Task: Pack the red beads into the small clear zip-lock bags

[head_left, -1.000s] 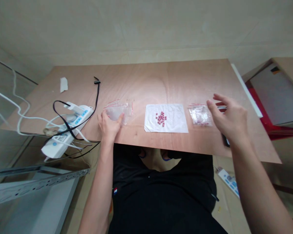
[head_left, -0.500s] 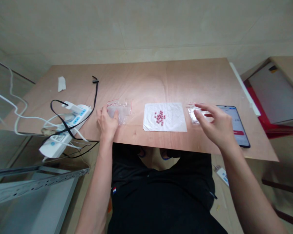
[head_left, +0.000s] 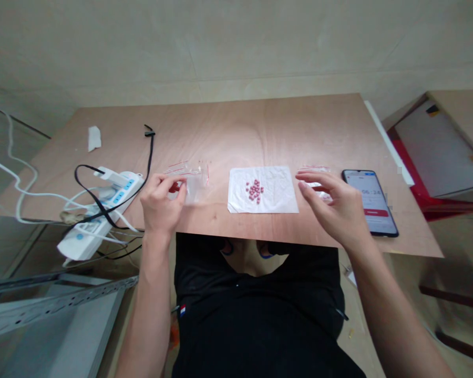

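Note:
My left hand (head_left: 162, 203) hovers over the near-left edge of some clear zip bags (head_left: 197, 185) with red strips. Its fingers are bent, with a gap between thumb and forefinger, and I see nothing held there. On the right, my right hand (head_left: 337, 207) is open, thumb apart from the fingers, above another clear bag (head_left: 317, 169) with a red strip; the hand covers much of that bag and its contents are unclear. Between the hands lies a creased white paper sheet (head_left: 278, 191) bearing a loose cluster of small pink-red beads or pills (head_left: 255, 190).
A phone (head_left: 372, 202) showing a timer lies right of my right hand. Far left, a white power strip (head_left: 102, 215) carries tangled cables, and a black cable (head_left: 152, 152) reaches up the wooden table (head_left: 236, 131). A white scrap (head_left: 94, 138) sits at the back left.
My left hand has lifted and shifted left off the bags, its fingers bending toward the thumb. My right hand has moved slightly left and stays open. The view has shifted a little.

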`<move>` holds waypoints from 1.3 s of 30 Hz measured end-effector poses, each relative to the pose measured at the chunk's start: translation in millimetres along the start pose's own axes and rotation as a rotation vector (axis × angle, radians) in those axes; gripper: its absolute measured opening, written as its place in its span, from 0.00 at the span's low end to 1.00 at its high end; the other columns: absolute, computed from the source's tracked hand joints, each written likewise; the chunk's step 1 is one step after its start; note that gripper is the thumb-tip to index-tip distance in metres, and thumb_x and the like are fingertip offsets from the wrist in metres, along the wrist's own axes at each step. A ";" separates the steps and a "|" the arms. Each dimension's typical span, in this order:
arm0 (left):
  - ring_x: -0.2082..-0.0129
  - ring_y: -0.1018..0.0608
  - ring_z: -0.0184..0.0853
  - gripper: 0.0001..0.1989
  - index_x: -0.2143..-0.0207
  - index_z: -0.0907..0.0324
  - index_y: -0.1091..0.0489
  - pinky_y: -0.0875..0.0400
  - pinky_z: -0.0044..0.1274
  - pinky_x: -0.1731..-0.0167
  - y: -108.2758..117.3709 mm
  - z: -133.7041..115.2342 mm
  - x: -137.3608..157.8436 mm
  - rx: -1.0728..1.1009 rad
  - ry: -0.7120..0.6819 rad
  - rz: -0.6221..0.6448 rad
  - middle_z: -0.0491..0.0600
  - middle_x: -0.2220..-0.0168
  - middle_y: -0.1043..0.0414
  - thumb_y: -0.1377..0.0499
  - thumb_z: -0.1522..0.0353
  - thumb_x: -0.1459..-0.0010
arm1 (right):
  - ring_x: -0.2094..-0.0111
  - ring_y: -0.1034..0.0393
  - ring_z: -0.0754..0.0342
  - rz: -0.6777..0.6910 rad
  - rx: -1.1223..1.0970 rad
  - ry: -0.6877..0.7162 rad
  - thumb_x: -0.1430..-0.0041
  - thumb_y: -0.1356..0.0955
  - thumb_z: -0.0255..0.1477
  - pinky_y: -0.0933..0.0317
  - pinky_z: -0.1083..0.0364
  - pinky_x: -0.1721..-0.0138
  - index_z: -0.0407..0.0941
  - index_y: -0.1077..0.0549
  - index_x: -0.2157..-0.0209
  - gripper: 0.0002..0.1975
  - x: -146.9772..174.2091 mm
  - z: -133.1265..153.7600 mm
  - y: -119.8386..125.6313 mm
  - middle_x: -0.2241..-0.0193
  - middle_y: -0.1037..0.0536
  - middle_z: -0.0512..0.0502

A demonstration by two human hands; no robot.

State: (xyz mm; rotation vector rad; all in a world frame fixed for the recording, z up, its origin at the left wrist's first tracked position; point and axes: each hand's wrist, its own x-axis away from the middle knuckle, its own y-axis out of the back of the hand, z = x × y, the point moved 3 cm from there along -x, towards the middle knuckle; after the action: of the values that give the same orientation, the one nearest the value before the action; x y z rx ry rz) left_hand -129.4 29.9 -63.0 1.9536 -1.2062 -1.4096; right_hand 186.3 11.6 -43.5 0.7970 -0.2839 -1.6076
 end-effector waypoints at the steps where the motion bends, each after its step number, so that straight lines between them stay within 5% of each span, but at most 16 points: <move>1: 0.70 0.25 0.32 0.08 0.65 0.56 0.23 0.28 0.25 0.65 7.3 -11.0 1.7 0.016 -0.070 -0.004 0.47 0.69 0.29 0.42 0.71 0.43 | 0.55 0.25 0.49 0.017 -0.040 -0.007 0.39 0.34 0.33 0.29 0.51 0.60 0.44 0.23 0.60 0.11 -1.2 11.6 -2.5 0.56 0.20 0.41; 8: 0.67 0.22 0.28 0.06 0.63 0.57 0.24 0.26 0.20 0.65 20.2 -74.2 18.2 0.210 -0.447 0.080 0.45 0.67 0.25 0.41 0.73 0.41 | 0.68 0.24 0.55 0.286 -0.244 0.080 0.42 0.30 0.33 0.31 0.56 0.68 0.42 0.25 0.60 0.10 -10.8 71.1 -41.1 0.65 0.19 0.45; 14: 0.65 0.21 0.28 0.06 0.66 0.58 0.26 0.25 0.21 0.62 21.9 -85.9 21.7 0.371 -0.450 0.149 0.45 0.66 0.25 0.40 0.76 0.43 | 0.73 0.27 0.58 0.414 -0.299 0.033 0.43 0.32 0.22 0.36 0.60 0.72 0.42 0.27 0.63 0.05 -8.8 58.7 -51.8 0.73 0.23 0.50; 18: 0.67 0.23 0.28 0.07 0.69 0.59 0.28 0.26 0.22 0.65 24.6 -92.5 22.8 0.451 -0.424 0.195 0.45 0.67 0.28 0.39 0.78 0.48 | 0.70 0.30 0.58 0.452 -0.190 0.169 0.44 0.35 0.16 0.38 0.58 0.68 0.43 0.24 0.70 0.10 -4.7 61.0 -45.9 0.72 0.25 0.49; 24: 0.68 0.25 0.29 0.09 0.69 0.57 0.31 0.26 0.22 0.66 23.1 -100.3 26.5 0.530 -0.416 0.231 0.44 0.68 0.31 0.42 0.79 0.49 | 0.72 0.31 0.58 0.449 -0.243 0.178 0.43 0.30 0.27 0.37 0.57 0.68 0.43 0.21 0.66 0.04 -0.9 59.0 -46.8 0.73 0.24 0.49; 28: 0.49 0.27 0.42 0.27 0.47 0.56 0.37 0.29 0.35 0.50 23.2 -101.2 27.1 0.459 -0.419 0.275 0.53 0.52 0.30 0.37 0.72 0.52 | 0.75 0.32 0.59 0.452 -0.338 0.070 0.47 0.27 0.29 0.37 0.58 0.72 0.41 0.21 0.60 0.12 5.6 48.9 -48.9 0.75 0.25 0.49; 31: 0.40 0.34 0.49 0.43 0.38 0.57 0.48 0.36 0.41 0.43 16.2 -104.3 30.1 0.402 -0.419 0.436 0.59 0.40 0.38 0.32 0.63 0.54 | 0.76 0.33 0.60 0.468 -0.367 0.035 0.48 0.26 0.29 0.38 0.59 0.73 0.41 0.22 0.59 0.14 12.7 47.5 -49.4 0.76 0.26 0.51; 36: 0.59 0.23 0.39 0.15 0.57 0.58 0.33 0.27 0.31 0.59 0.3 -106.4 40.6 0.460 -0.338 0.559 0.52 0.59 0.26 0.36 0.68 0.47 | 0.77 0.38 0.61 0.503 -0.295 0.110 0.46 0.28 0.28 0.42 0.59 0.75 0.42 0.21 0.63 0.08 21.5 52.1 -42.3 0.78 0.30 0.53; 39: 0.66 0.23 0.33 0.10 0.61 0.59 0.32 0.27 0.25 0.65 -4.9 -102.6 47.2 0.523 -0.286 0.549 0.48 0.65 0.25 0.37 0.65 0.44 | 0.76 0.36 0.60 0.444 -0.260 0.139 0.42 0.31 0.30 0.42 0.59 0.75 0.43 0.21 0.66 0.07 16.7 38.7 -36.5 0.77 0.29 0.51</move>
State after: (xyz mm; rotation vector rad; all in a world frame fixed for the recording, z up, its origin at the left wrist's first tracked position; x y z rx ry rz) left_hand -28.9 -20.8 -52.6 1.5334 -2.2194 -1.1736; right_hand 133.5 -6.2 -42.6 0.5912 -0.1352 -1.1383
